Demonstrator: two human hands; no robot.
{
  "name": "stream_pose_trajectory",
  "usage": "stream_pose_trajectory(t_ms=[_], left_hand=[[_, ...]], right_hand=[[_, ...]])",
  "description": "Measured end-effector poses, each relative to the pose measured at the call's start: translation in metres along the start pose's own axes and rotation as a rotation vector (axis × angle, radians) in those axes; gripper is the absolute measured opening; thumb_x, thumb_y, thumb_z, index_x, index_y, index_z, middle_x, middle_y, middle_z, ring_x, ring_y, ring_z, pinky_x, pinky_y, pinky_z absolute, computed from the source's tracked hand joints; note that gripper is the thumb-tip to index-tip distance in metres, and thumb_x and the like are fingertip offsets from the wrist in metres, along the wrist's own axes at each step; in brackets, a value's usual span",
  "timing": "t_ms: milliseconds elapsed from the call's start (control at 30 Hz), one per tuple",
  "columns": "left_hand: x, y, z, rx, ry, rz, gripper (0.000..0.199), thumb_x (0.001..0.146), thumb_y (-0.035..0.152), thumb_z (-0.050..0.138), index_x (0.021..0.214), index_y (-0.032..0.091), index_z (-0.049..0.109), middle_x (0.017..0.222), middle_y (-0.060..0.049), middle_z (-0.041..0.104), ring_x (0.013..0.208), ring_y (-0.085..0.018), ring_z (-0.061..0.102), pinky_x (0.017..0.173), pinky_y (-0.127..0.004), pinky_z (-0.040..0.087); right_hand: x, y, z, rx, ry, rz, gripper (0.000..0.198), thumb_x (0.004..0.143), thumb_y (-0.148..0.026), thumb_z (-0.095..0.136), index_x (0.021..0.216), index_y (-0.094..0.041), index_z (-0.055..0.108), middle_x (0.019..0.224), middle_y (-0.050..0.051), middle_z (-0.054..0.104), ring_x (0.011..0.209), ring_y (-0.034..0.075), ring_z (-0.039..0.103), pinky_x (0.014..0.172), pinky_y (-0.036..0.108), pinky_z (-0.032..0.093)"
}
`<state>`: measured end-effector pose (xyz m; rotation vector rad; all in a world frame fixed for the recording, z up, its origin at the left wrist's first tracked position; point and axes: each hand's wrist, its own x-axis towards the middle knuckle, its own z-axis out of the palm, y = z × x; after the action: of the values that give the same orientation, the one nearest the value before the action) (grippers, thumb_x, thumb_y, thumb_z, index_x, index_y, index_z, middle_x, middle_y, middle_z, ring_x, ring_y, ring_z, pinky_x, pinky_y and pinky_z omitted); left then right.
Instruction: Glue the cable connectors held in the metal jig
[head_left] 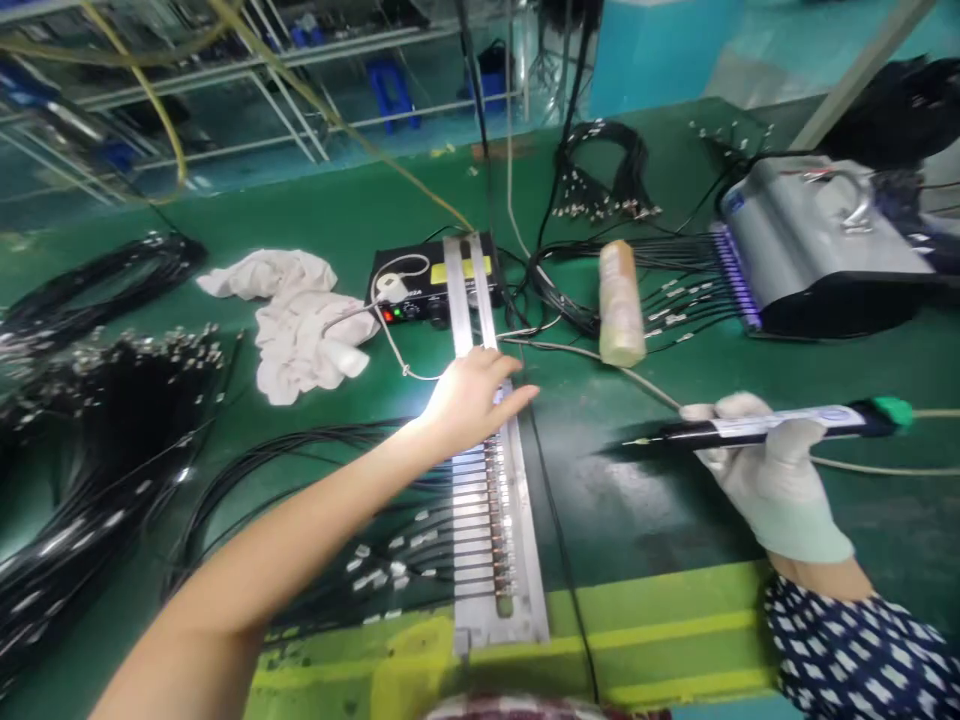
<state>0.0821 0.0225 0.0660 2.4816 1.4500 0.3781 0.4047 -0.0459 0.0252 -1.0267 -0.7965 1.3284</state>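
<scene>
My bare left hand (472,400) lies across the upper part of a long metal fixture (536,590), palm down with fingers stretched out. Black cables run in from the left and sit side by side in this fixture, their metal ends in a row along its middle. Part of the row is hidden under the hand. On the right, my right hand (772,480) in a white glove grips a dispensing syringe (780,422) with a black barrel, white label and green cap. Its thin needle points left, above the green table, apart from the fixture.
A black control box (409,290) with lit lamps sits behind the fixture, beside a crumpled white cloth (281,310). A roll-shaped bottle (621,305) stands near a grey machine (817,240) glowing purple. Cable bundles (90,480) fill the left. A hose (870,468) trails right.
</scene>
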Motion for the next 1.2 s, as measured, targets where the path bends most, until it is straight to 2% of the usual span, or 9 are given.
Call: stream_pose_trajectory(t_ms=[67, 133, 200, 300, 367, 467, 567, 767, 1200], left_hand=[[-0.036, -0.038, 0.001, -0.010, 0.068, -0.104, 0.036, 0.098, 0.044, 0.045, 0.105, 0.015, 0.065, 0.092, -0.008, 0.062, 0.091, -0.023, 0.057, 0.087, -0.039, 0.047], [-0.058, -0.070, 0.010, -0.043, 0.119, -0.181, 0.031, 0.094, 0.042, 0.050, 0.105, 0.016, 0.063, 0.087, -0.007, 0.060, 0.087, -0.023, 0.056, 0.084, -0.040, 0.047], [-0.065, -0.090, 0.023, -0.093, 0.125, -0.205, 0.032, 0.091, 0.043, 0.055, 0.107, 0.017, 0.062, 0.086, -0.006, 0.060, 0.087, -0.023, 0.056, 0.083, -0.039, 0.047], [-0.058, -0.099, 0.039, -0.176, 0.116, -0.206, 0.028, 0.090, 0.043, 0.057, 0.102, 0.018, 0.061, 0.081, -0.003, 0.059, 0.079, -0.019, 0.056, 0.075, -0.033, 0.047], [-0.053, -0.098, 0.043, -0.222, 0.129, -0.219, 0.025, 0.090, 0.042, 0.056, 0.097, 0.018, 0.061, 0.078, -0.001, 0.058, 0.076, -0.018, 0.055, 0.071, -0.031, 0.044], [-0.053, -0.093, 0.044, -0.267, 0.147, -0.241, 0.021, 0.092, 0.040, 0.054, 0.091, 0.019, 0.059, 0.078, -0.001, 0.057, 0.078, -0.019, 0.054, 0.071, -0.031, 0.041], [-0.057, -0.089, 0.044, -0.273, 0.167, -0.262, 0.021, 0.093, 0.040, 0.053, 0.089, 0.020, 0.058, 0.078, -0.001, 0.057, 0.082, -0.020, 0.053, 0.076, -0.033, 0.040], [-0.060, -0.084, 0.040, -0.231, 0.145, -0.272, 0.020, 0.095, 0.038, 0.051, 0.094, 0.020, 0.060, 0.080, -0.002, 0.057, 0.083, -0.020, 0.052, 0.076, -0.033, 0.038], [-0.063, -0.080, 0.037, -0.137, 0.130, -0.242, 0.021, 0.096, 0.036, 0.050, 0.099, 0.018, 0.059, 0.081, -0.002, 0.056, 0.082, -0.020, 0.052, 0.074, -0.034, 0.037]], right_hand=[[0.001, 0.001, 0.016, -0.047, -0.142, -0.018, 0.039, 0.071, -0.055, 0.086, 0.092, -0.028, 0.066, 0.099, 0.001, 0.072, 0.068, 0.013, 0.065, 0.065, 0.024, 0.060], [0.005, 0.003, 0.038, -0.183, -0.250, -0.069, 0.033, 0.074, -0.036, 0.087, 0.098, -0.029, 0.066, 0.107, -0.001, 0.069, 0.085, 0.014, 0.067, 0.076, 0.023, 0.060], [0.011, 0.009, 0.066, -0.370, -0.318, -0.139, 0.030, 0.077, -0.030, 0.083, 0.104, -0.028, 0.068, 0.110, 0.001, 0.068, 0.093, 0.015, 0.067, 0.079, 0.024, 0.059], [0.023, 0.023, 0.106, -0.472, -0.412, -0.164, 0.026, 0.087, -0.032, 0.074, 0.110, -0.024, 0.069, 0.111, 0.005, 0.070, 0.072, 0.013, 0.066, 0.058, 0.023, 0.057], [0.029, 0.034, 0.127, -0.451, -0.438, -0.188, 0.025, 0.089, -0.033, 0.070, 0.113, -0.024, 0.067, 0.113, 0.006, 0.071, 0.068, 0.013, 0.066, 0.054, 0.025, 0.057], [0.032, 0.049, 0.145, -0.488, -0.465, -0.315, 0.021, 0.087, -0.030, 0.073, 0.106, -0.024, 0.068, 0.118, 0.006, 0.070, 0.097, 0.020, 0.070, 0.083, 0.037, 0.062], [0.033, 0.061, 0.149, -0.537, -0.516, -0.446, 0.018, 0.087, -0.023, 0.071, 0.105, -0.023, 0.068, 0.119, 0.006, 0.070, 0.113, 0.023, 0.066, 0.102, 0.045, 0.054], [0.032, 0.066, 0.140, -0.622, -0.589, -0.661, 0.029, 0.081, -0.012, 0.068, 0.108, -0.021, 0.068, 0.115, 0.008, 0.073, 0.099, 0.023, 0.073, 0.083, 0.037, 0.063], [0.039, 0.064, 0.148, -0.655, -0.601, -0.781, 0.027, 0.080, -0.009, 0.068, 0.106, -0.017, 0.066, 0.107, 0.010, 0.075, 0.087, 0.020, 0.076, 0.072, 0.029, 0.067]])
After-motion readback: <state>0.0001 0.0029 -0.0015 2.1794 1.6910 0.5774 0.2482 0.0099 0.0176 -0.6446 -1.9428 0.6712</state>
